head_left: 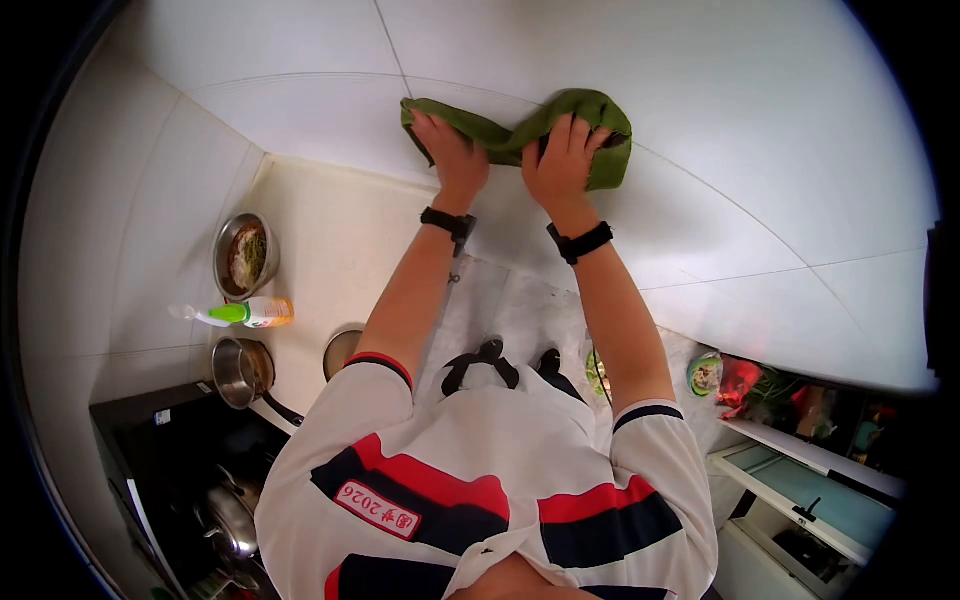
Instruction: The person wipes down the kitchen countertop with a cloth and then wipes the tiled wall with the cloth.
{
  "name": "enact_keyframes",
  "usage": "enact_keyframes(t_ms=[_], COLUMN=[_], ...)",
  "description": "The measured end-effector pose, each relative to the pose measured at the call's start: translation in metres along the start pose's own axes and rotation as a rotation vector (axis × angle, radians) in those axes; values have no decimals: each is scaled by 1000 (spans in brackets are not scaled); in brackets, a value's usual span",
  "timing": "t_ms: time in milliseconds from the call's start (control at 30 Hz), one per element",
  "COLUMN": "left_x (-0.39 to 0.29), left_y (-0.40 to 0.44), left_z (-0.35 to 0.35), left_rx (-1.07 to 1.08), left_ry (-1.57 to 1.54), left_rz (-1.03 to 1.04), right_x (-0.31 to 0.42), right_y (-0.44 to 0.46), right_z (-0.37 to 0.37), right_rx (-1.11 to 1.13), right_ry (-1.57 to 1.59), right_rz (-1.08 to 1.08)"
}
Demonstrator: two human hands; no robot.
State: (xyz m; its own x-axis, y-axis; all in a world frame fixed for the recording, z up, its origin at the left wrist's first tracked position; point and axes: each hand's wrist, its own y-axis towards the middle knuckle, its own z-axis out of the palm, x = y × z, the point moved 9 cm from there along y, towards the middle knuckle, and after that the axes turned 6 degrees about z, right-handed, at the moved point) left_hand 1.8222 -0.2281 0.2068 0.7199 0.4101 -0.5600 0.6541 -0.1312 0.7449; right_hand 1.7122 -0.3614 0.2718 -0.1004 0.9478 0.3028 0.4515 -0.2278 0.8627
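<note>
A green cloth (500, 136) lies bunched against the white tiled wall (720, 180), stretched between both hands. My left hand (452, 158) grips its left end, with the fingertips partly covered by a fold. On the thicker right end, my right hand (560, 168) presses with bent fingers, and part of the cloth bulges up around them. Both wrists wear black bands. Beneath the left forearm, a cream countertop (330, 215) runs along the wall.
On the countertop at left are a metal bowl of food (246, 256), a spray bottle (250, 312) and a saucepan (240, 372). A black stove (150, 450) holds a metal pot (232, 520). At right, a bowl (705, 375) stands near a red bag (738, 384) and an open drawer (790, 480).
</note>
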Motion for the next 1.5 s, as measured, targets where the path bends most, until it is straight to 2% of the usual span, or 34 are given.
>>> enact_keyframes(t_ms=[133, 233, 333, 433, 533, 567, 667, 700, 800, 833, 933, 1000, 1033, 1133, 1233, 1500], left_x=[-18, -66, -122, -199, -259, -269, -263, -260, -219, -205, -167, -148, -144, -154, -184, -157], left_y=[-27, -55, -62, -56, -54, -53, -52, -48, -35, -32, -39, -46, -50, -47, -24, -49], left_z=[23, 63, 92, 113, 121, 119, 116, 111, 75, 65, 43, 37, 36, 31, 24, 35], left_rx=[43, 245, 277, 401, 366, 343, 271, 324, 140, 137, 140, 139, 143, 169, 193, 216], left_ry=[-23, 144, 80, 51, -31, -41, -47, -45, 93, 92, 100, 132, 122, 119, 158, 152], left_rz=[-105, 115, 195, 380, 528, 521, 570, 569, 399, 383, 322, 284, 292, 295, 436, 379], right_x=[-12, -31, -73, -111, -158, -169, -173, -167, -153, -152, -126, -112, -107, -89, -81, -80], right_y=[-4, -3, 0, 5, -3, -7, -7, -5, 4, 5, -7, -12, -14, -21, -19, -21], right_z=[-6, -42, -82, -139, -184, -194, -207, -206, -197, -186, -148, -121, -110, -101, -107, -123], right_rx=[114, 116, 110, 50, -50, -81, -103, -99, -176, -111, -117, 53, 136, 125, 68, 128], right_ry=[46, -30, -117, -252, -378, -384, -396, -395, -304, -286, -392, -288, -235, -251, -258, -257], right_rz=[-95, -77, -37, -8, 102, 105, 105, 102, 201, 284, 168, 230, 260, 163, 130, 97])
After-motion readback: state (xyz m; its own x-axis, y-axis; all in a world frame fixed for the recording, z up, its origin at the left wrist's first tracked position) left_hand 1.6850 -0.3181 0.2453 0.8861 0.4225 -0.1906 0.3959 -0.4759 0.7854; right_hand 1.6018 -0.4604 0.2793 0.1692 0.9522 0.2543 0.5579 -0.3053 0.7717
